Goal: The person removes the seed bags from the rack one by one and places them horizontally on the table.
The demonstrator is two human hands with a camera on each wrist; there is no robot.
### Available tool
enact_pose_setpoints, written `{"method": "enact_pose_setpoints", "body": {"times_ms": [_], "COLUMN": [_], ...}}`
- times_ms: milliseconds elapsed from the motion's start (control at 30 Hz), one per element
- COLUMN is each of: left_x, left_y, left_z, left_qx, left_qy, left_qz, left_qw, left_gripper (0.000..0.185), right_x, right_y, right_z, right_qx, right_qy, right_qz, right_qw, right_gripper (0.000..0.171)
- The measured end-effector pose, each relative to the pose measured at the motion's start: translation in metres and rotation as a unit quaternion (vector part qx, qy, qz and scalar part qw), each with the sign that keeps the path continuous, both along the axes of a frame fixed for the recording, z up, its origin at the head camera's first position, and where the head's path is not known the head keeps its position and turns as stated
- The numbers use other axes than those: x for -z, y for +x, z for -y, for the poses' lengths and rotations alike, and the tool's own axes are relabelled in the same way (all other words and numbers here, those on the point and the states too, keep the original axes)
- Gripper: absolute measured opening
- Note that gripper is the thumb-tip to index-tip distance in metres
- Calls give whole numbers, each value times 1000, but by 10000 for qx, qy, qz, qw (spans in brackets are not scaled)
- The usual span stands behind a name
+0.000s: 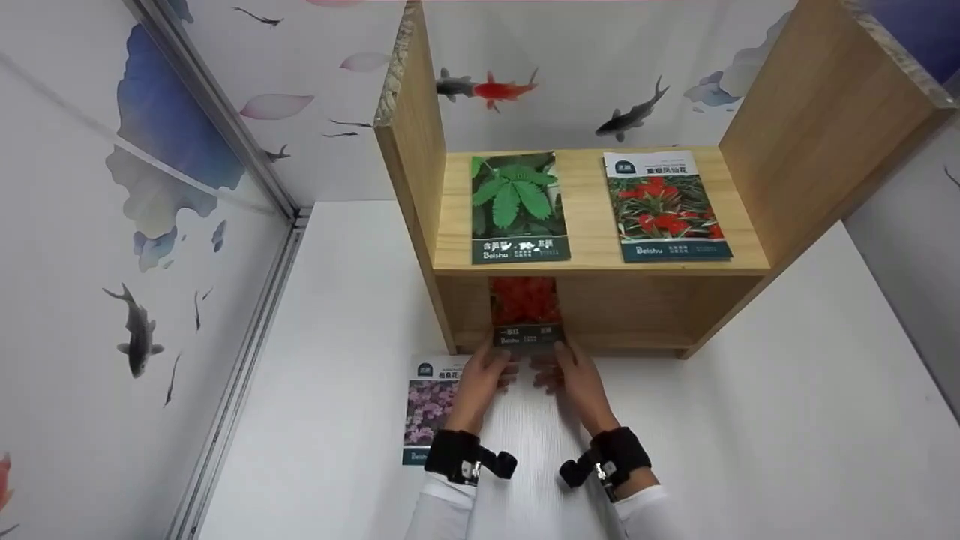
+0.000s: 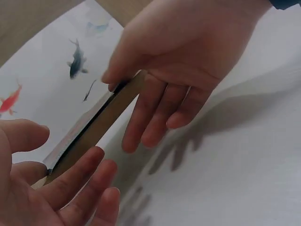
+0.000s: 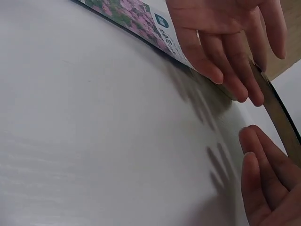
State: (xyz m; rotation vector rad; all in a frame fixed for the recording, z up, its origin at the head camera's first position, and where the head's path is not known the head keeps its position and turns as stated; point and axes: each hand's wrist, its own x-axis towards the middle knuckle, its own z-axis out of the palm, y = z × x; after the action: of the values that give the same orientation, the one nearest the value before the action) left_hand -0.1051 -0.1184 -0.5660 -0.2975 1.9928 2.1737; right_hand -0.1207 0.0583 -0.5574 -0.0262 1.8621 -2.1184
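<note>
A seed packet (image 1: 527, 307) with red flowers lies partly inside the lower compartment of the wooden shelf (image 1: 600, 271), its front edge toward me. My left hand (image 1: 480, 379) pinches its near left corner, and my right hand (image 1: 581, 381) pinches the near right corner. Both hands' other fingers extend below it, over the white table. In the left wrist view the packet (image 2: 87, 122) appears nearly edge-on between the two hands. A purple-flower packet (image 1: 429, 412) lies on the table, partly covered by my left hand and wrist.
On the upper shelf board lie a green-leaf packet (image 1: 519, 210) at left and a red-flower packet (image 1: 667, 210) at right. Tall side panels (image 1: 832, 112) flank the shelf. A wall (image 1: 187, 187) with printed fish stands to the left.
</note>
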Motion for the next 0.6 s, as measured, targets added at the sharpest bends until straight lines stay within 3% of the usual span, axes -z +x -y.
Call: {"method": "enact_pose_setpoints", "body": {"times_ms": [133,200,300,433,600], "left_x": [3,3,3,1,-2], "left_y": [5,7,10,15,28], "left_z": [-2,-3,-4,-5,-5], "left_qx": [-325,-523,-773,-978,-904], "left_qy": [-256,-724,-1564,-2266,-2560], "left_qz": [-193,-420,-709,-979,-1270], "left_qw": [9990,9951,9821,9641,9540], "left_gripper": [49,43,35,30,30], "right_x": [4,7,12,16,17], "right_y": [5,6,7,12,26], "right_z": [-6,-9,-13,-19,-26], "right_qx": [619,951,1289,1308,876], "right_qy": [-260,-359,-238,339,551], "right_qz": [181,254,272,109,118], "right_qw": [9976,9945,9910,9908,9946], "right_gripper": [45,45,42,39,42]}}
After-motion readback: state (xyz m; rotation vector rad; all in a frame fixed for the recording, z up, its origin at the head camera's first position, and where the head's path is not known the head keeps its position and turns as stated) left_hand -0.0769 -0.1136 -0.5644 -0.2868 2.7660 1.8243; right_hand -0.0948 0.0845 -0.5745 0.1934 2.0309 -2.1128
